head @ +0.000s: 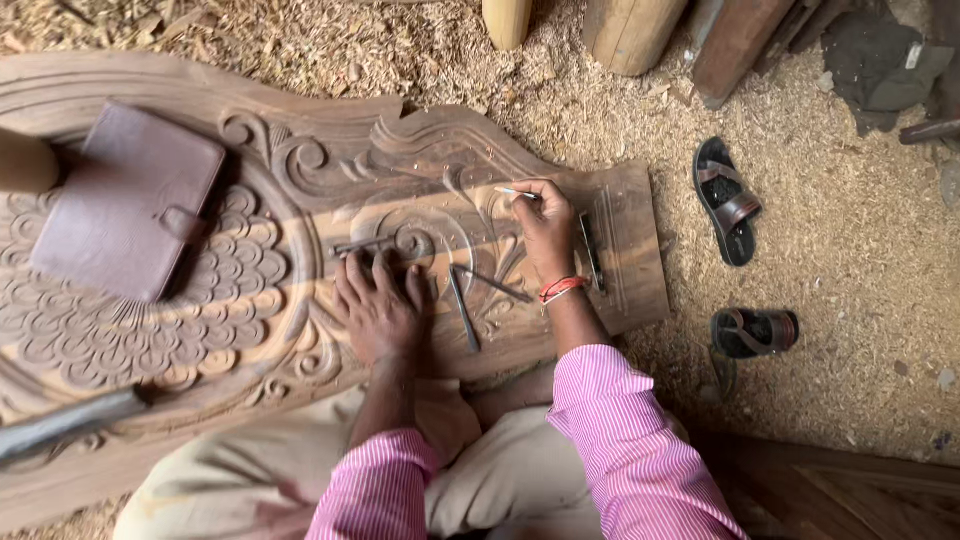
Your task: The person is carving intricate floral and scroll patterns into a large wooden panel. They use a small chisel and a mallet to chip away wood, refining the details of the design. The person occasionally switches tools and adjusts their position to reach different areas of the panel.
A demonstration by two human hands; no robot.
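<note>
The fingers (528,192) of the right hand (545,228) are pinching a thin pencil (516,192) just right of the frame's centre, its tip lying on the carved wooden panel (300,170), so this hand is grasping the pencil. The left hand (380,305), a little lower and to the left, is lying flat with its fingers spread and released, pressing on the panel and holding nothing. Between the two hands, two slim chisels (470,300) are lying crossed on the wood, and another tool (592,250) is lying just right of the right wrist, which is wearing a red band (560,288). A brown leather pouch (125,205) is resting on the panel at the upper left. Two sandals (728,200) are lying on the sawdust-covered floor (860,260) at the right, well apart from the panel.
</note>
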